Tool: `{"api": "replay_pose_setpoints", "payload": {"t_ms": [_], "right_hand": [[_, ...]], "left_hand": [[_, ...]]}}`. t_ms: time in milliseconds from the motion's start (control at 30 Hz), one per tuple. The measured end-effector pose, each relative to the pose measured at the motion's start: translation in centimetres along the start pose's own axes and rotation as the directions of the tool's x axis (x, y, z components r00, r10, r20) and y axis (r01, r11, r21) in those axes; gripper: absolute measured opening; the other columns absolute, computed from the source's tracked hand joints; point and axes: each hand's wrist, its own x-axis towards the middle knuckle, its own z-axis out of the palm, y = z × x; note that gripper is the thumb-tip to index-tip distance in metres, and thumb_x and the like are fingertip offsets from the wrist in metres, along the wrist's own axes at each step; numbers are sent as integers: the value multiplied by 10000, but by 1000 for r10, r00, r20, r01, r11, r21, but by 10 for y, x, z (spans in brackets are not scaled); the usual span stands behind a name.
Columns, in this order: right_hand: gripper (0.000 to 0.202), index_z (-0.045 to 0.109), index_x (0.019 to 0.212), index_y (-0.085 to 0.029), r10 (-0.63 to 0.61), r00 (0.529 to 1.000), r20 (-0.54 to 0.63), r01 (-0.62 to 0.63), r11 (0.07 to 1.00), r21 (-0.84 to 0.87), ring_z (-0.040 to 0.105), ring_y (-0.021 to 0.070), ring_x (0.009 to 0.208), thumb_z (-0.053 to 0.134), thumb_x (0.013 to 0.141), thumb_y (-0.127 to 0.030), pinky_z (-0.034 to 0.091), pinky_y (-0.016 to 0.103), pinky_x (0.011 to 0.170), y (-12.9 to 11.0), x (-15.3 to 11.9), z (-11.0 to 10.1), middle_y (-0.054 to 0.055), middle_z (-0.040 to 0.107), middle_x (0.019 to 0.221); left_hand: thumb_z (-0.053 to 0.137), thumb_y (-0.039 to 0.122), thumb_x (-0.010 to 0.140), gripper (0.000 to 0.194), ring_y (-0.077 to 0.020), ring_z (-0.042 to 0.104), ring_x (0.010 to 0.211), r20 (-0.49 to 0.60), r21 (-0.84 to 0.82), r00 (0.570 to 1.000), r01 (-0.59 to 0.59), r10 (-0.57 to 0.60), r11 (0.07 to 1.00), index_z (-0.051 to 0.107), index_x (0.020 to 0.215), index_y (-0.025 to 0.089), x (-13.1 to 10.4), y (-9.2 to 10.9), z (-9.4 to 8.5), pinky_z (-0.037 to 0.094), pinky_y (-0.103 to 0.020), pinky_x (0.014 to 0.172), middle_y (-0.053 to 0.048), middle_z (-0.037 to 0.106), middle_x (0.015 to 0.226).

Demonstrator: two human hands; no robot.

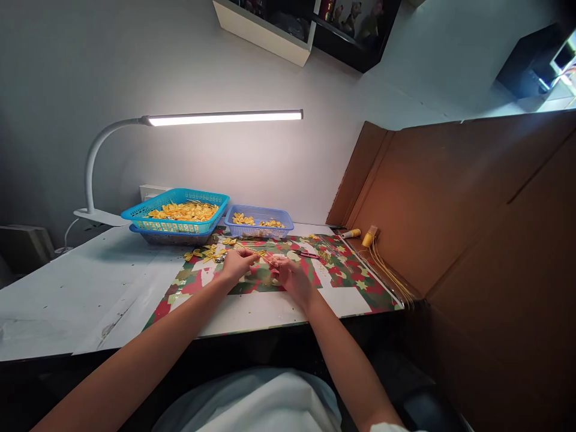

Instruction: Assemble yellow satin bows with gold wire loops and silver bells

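Observation:
Above the patterned sheet on the table, my left hand (237,264) pinches a thin gold wire (266,258) between thumb and fingers. My right hand (290,275) is closed on the same wire, a short way to the right. The wire's far part runs up and left past the left hand. What lies inside the right fingertips is too small to make out. Gold flower pieces (209,252) lie just beyond my left hand. A pair of small pink-handled pliers or snips (307,254) rests behind my right hand.
A turquoise basket (130,214) heaped with gold pieces stands at the back, stacked on another. Beside it, a lilac basket (258,231) holds more. A lamp (225,117) reaches overhead. Gold wires (389,273) and a yellow-capped bottle (369,236) sit by the cardboard wall (468,198).

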Motion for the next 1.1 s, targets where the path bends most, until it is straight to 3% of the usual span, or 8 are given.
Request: {"api": "replay_pose_setpoints", "payload": {"t_ms": [200,400,467,533,600,667,967,1100], "right_hand": [[171,531,596,-204,-79,993,89,78,997,20,506,162,870,675,638,-285,440,261,729,-8,-6,-9,35,547,930],[399,418,587,-222,-278,955,-101,286,954,85,499,158,759,665,739,-497,462,298,741,-21,-14,-27,-6,445,724],[420,423,598,-224,-383,890,-246,401,916,27,429,135,645,698,728,-514,433,279,658,-25,-22,-32,-29,395,668],[425,455,611,-221,-509,774,-377,523,849,-75,380,122,602,709,725,-541,402,270,624,-30,-34,-35,-41,377,650],[416,501,643,-220,-607,668,-429,596,783,-180,397,123,622,687,741,-579,398,276,644,-37,-49,-37,-40,394,657],[405,534,674,-219,-659,608,-444,612,744,-266,417,128,642,680,747,-590,400,286,665,-44,-63,-37,-40,408,654],[203,662,791,-267,-774,502,-387,694,627,-353,506,160,717,700,803,-466,402,324,760,-72,-112,-16,-60,390,519],[177,692,832,-287,-816,442,-372,735,567,-372,495,158,685,713,803,-461,407,331,797,-82,-127,-6,-72,363,452]], "left_hand": [[807,367,441,316,-97,494,427,-31,-99,997,73,-77,992,647,603,148,8,0,-6,479,-246,412,-1,617,543],[800,364,449,300,-101,483,396,-57,-102,996,68,-74,992,641,597,156,12,2,-14,438,-234,378,26,558,481],[802,365,448,300,-104,497,408,-57,-98,997,54,-60,994,644,594,156,12,2,-16,400,-215,370,19,571,487],[805,374,444,306,-104,504,421,-47,-98,998,45,-50,994,651,591,154,12,3,-16,370,-205,368,6,597,508],[813,389,437,323,-105,507,435,-33,-100,998,40,-44,994,654,587,151,11,3,-16,361,-205,377,-1,609,521],[825,410,433,348,-106,511,452,-25,-107,999,37,-40,994,651,584,150,10,4,-16,370,-208,392,3,604,521],[881,476,400,448,-147,602,577,63,-159,998,29,-20,987,677,632,152,3,11,-14,452,-235,446,-56,718,722],[895,481,411,449,-192,687,749,140,-189,990,9,18,982,691,644,157,-1,17,-13,545,-268,613,-95,764,856]]}}
